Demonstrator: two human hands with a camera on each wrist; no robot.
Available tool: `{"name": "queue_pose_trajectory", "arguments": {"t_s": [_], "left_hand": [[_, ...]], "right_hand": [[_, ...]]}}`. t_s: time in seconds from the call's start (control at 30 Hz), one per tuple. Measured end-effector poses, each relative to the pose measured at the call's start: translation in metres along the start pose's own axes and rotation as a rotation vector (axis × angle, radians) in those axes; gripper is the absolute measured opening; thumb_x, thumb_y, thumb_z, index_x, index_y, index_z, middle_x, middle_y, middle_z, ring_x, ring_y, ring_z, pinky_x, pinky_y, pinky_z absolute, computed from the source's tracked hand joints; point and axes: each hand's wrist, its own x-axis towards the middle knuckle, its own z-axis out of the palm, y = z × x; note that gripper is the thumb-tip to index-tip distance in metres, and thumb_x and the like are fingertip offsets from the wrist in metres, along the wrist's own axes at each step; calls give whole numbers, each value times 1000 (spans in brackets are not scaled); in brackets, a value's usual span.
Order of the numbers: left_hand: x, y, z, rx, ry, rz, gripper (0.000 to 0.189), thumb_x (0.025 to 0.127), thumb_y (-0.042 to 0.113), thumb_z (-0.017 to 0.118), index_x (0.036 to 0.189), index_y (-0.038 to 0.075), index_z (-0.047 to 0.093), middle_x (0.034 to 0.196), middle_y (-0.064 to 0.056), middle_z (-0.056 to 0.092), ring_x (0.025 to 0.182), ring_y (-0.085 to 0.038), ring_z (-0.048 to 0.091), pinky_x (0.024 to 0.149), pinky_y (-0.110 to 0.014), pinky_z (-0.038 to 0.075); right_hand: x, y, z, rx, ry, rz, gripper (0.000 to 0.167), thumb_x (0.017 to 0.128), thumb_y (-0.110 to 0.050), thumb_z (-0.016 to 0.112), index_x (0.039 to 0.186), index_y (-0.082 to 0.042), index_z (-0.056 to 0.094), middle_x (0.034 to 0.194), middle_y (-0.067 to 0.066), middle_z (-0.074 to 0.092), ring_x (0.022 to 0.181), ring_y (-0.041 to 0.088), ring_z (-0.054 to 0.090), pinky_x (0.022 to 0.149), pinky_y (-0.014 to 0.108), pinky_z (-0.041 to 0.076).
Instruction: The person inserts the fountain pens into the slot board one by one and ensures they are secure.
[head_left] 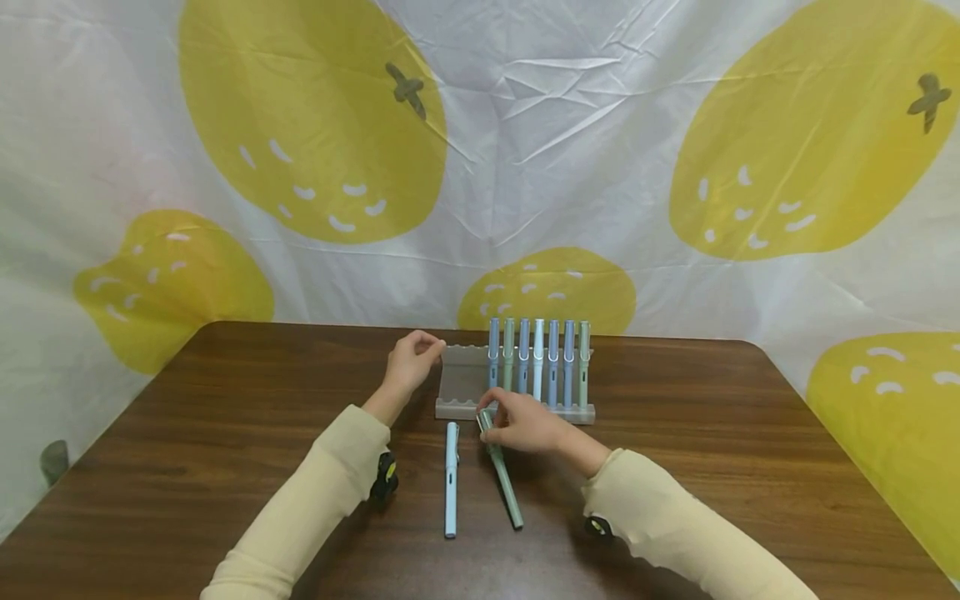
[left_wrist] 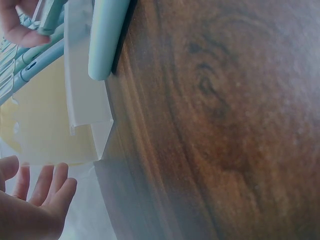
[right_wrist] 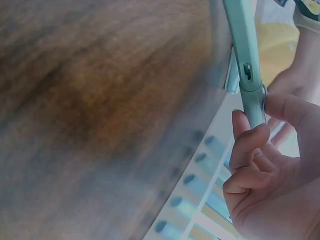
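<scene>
My right hand (head_left: 525, 423) pinches a green pen (head_left: 507, 487) near its capped end, between thumb and fingers. The pen slants toward the near side, in front of a clear pen rack (head_left: 461, 379). In the right wrist view, the thumb lies by the clip of the green pen (right_wrist: 245, 55). My left hand (head_left: 411, 365) is at the rack's left edge, its fingertips close to the upper corner. Seen from the left wrist, the fingers of the left hand (left_wrist: 37, 205) are spread and fairly straight. A light blue pen (head_left: 451, 492) lies on the table between the two arms.
Several blue, green and pale pens (head_left: 553, 367) stand side by side in the right part of the rack. The rack sits toward the back of a brown wooden table (head_left: 300, 400). Behind hangs a white cloth (head_left: 570, 167) printed with yellow lemons.
</scene>
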Motion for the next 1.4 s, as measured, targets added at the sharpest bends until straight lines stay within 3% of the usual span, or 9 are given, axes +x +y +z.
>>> {"name": "queue_pose_trajectory", "arguments": {"t_s": [0.23,0.57,0.83,1.4], "left_hand": [[0,0,0,3,6,9,20,87,21,57,93,2,59,90,-11,63,82,-25,60,71,-36,45],[0,0,-1,-4,-7,-3,19,88,20,56,94,2,58,94,-15,62,84,-25,59,73,-38,44],[1,-1,0,2,-8,-2,19,88,20,56,95,2,58,95,-16,62,85,-27,59,73,-38,44],[0,-2,-1,-2,-9,-6,20,87,21,57,94,2,59,94,-15,62,85,-27,59,73,-38,43]], "right_hand": [[0,-1,-8,64,49,-59,36,79,-13,63,110,-4,49,70,-4,56,58,10,51,57,27,43],[2,-6,-21,118,105,-61,29,83,-14,61,110,-11,49,68,-3,58,56,12,51,54,29,42],[6,-10,-28,135,146,-103,29,84,-13,60,112,-8,49,74,1,61,57,16,54,51,28,44],[21,-9,-34,79,399,-99,31,85,-15,59,114,-13,49,84,3,63,46,13,47,45,29,40]]}}
